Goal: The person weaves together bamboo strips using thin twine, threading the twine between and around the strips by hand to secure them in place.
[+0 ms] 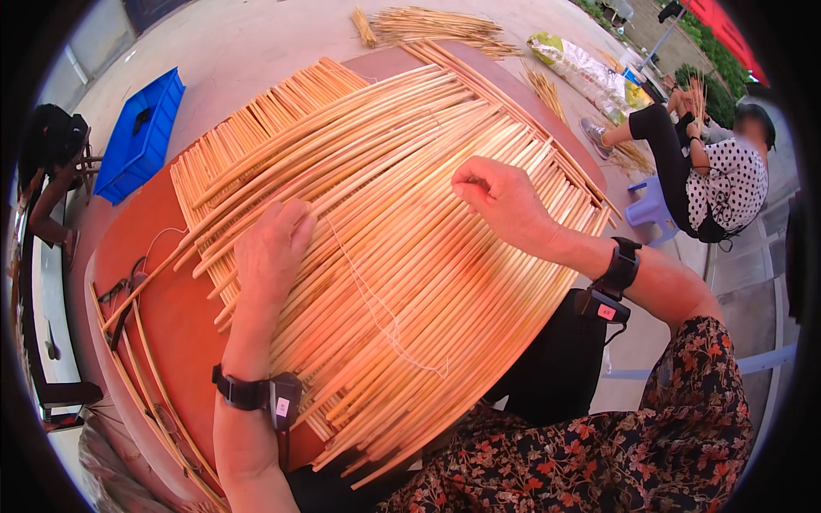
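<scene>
A wide mat of pale, thin straw-coloured rods point(428, 291) lies over a reddish-brown board point(171, 359), with a denser layer of short rods point(269, 107) at its upper left. My left hand point(274, 248) rests on the left part of the mat, fingers curled closed; what they hold is hidden. A loose white thread point(376, 308) trails across the rods from beside those fingertips. My right hand point(500, 201) is over the upper right of the mat, thumb and forefinger pinched together; anything between them is too small to make out. Both wrists wear black strapped devices.
At right a person point(723, 184) near a purple stool point(650, 209) holds rods. A blue crate point(124, 158) stands left, beside another person's arm point(47, 205). Beyond the board lie loose rod bundles point(428, 26) and a white sack point(581, 73). Bent rods with dark cord point(128, 338) lie lower left.
</scene>
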`<state>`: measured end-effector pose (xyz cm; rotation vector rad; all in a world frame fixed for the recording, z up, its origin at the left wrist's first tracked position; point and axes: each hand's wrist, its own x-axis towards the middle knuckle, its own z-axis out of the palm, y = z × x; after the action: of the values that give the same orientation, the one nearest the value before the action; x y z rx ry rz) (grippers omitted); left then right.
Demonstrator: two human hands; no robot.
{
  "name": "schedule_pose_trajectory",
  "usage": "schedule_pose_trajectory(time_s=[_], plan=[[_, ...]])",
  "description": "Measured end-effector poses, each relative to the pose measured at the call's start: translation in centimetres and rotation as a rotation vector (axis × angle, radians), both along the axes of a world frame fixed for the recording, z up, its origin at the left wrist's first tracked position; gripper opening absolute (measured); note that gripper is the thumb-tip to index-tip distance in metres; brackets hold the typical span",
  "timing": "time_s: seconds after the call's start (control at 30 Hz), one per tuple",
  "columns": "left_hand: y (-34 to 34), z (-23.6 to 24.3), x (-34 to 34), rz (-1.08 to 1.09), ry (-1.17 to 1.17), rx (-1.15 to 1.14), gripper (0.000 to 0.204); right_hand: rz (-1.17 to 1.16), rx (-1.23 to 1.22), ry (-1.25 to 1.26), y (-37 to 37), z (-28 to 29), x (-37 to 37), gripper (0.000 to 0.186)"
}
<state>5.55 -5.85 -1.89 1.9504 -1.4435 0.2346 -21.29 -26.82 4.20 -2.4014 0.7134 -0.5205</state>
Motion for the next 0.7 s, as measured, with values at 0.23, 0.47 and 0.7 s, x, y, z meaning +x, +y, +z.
schedule_pose_trajectory(time_s=[0.23,0.47,0.7], plan=[[0.0,0.0,0.1,0.004,-0.016,0.021,0.007,-0.326,-0.103,0.212,-12.4,-1.1,7.7,0.024],[0.0,-0.2,0.1,-0.009,-0.008,-0.014,0.008,-0.371,-0.069,0.4,-16.3,-4.0,10.6,0.033],[0.0,-0.3,0.2,-0.005,-0.049,-0.015,0.009,-0.112,-0.047,0.452,-19.1,-2.9,10.5,0.023]])
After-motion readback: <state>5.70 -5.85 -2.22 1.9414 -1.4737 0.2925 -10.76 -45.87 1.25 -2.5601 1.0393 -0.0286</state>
